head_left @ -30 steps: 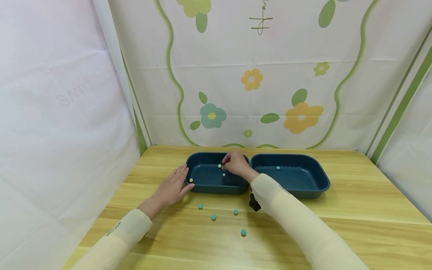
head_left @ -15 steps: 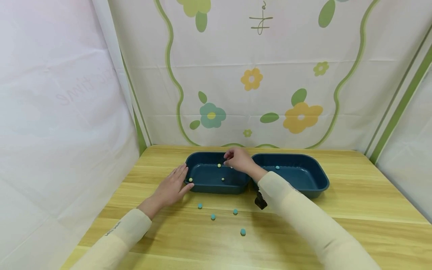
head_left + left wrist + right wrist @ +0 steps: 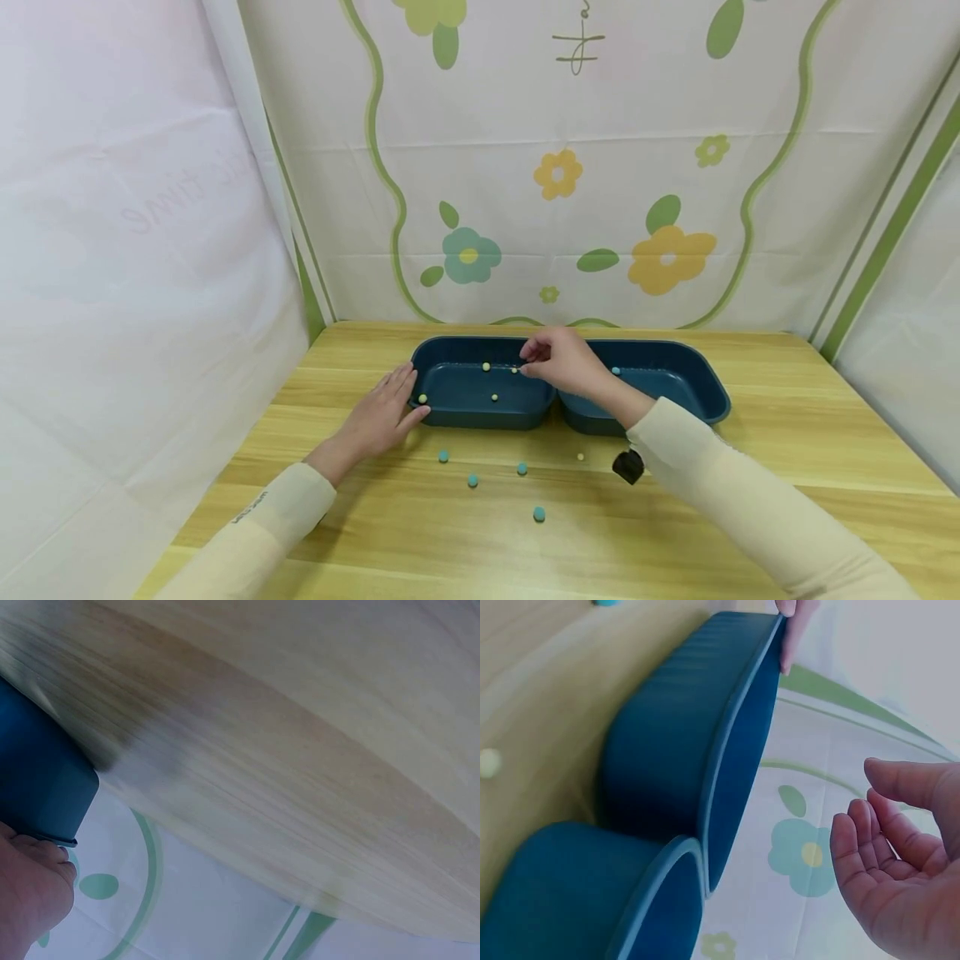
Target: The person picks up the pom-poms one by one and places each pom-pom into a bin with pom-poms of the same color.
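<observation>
The left tray [image 3: 480,418] is touched along its left rim by the left hand [image 3: 378,412], its fingers laid nearly straight, no clasp to be seen. Here's the risk: if that rim is pressed too hard, the tray could be tipped or skidded, and the four yellow balls [image 3: 486,367] spread inside it would probably be set rolling.

Over its right end the right hand [image 3: 566,362] is held, and nothing is seen in the grip: a small gap is shown between thumb and fingertips. Were that wrist lowered carelessly, the right tray [image 3: 671,385], set just beside the left tray, could be knocked. Watch the black wrist device [image 3: 628,467] too; by a stray swing, the lone yellow ball [image 3: 581,457] in front of the left tray's right end might be swept off.

Four blue balls [image 3: 472,481] are scattered in front of the left tray, one more [image 3: 616,370] contained in its neighbour. Both trays are deep-walled, dark blue, smooth and round-cornered. The balls look matte; their material cannot be told. The bench [image 3: 375,533] is finished in sleek wood grain, backed by creased, flower-printed cloth [image 3: 480,125].
</observation>
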Demonstrator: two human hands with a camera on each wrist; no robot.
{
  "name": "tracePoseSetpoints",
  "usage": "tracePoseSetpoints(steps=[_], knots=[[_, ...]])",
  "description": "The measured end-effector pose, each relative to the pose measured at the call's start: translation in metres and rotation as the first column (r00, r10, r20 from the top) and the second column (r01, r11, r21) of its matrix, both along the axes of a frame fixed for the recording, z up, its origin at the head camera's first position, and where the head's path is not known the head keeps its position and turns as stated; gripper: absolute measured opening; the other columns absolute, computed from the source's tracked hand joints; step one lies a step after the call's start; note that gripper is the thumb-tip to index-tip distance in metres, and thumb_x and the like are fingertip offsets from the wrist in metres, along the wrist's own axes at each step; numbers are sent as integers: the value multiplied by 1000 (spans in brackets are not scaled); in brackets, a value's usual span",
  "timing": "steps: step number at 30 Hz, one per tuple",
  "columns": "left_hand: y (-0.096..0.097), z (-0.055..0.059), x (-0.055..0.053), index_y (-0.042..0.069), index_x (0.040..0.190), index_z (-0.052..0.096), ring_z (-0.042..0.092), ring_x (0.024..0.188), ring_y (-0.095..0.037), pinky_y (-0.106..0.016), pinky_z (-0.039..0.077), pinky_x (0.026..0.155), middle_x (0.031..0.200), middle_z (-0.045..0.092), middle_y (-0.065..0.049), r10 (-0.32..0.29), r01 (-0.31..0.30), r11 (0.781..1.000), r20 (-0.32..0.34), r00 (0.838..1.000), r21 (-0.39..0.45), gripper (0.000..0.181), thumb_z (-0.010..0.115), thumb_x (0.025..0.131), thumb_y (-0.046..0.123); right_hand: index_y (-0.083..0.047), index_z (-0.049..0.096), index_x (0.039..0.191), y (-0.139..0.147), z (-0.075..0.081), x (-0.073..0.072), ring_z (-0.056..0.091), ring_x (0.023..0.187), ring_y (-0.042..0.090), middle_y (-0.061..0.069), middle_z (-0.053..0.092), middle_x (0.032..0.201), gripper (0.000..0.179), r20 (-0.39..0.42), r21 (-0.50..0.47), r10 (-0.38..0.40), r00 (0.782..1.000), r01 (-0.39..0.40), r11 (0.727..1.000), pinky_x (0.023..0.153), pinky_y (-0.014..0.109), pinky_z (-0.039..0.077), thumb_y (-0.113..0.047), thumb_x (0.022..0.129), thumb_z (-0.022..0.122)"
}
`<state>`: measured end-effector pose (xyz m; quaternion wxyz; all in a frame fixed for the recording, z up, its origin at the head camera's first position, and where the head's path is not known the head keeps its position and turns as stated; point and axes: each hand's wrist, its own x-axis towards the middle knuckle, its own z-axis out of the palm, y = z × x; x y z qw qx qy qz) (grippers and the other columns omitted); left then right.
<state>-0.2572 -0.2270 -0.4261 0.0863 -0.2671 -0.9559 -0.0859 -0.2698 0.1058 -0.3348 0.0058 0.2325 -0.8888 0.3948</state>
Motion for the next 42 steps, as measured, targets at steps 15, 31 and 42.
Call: tracePoseSetpoints(steps=[15,31,42], knots=[[1,1,-1,-10,148,28,21,144,-34,-46,19,116,155,24,-25,-8,8,1000,-10,1000,8,72,42,103,45,-8,69,92,48,-27,40,60,75,14,-2,65,84,8,3,-4,1,1000,-1,1000,67,30,53,-9,86,74],[0,0,1,-10,148,28,21,144,-34,-45,18,116,155,23,-24,1,-1,1000,-3,1000,1,72,43,103,44,-7,69,90,62,-57,59,58,71,10,-6,62,80,11,-13,56,58,998,-57,997,63,25,52,-3,83,75],[1,0,1,-10,148,28,20,144,-34,-46,18,116,155,23,-24,-1,1,1000,-1,1000,11,71,45,103,43,-4,69,90,64,-73,63,56,71,8,-6,62,80,11,-21,104,62,998,-60,993,63,24,51,-1,81,76]])
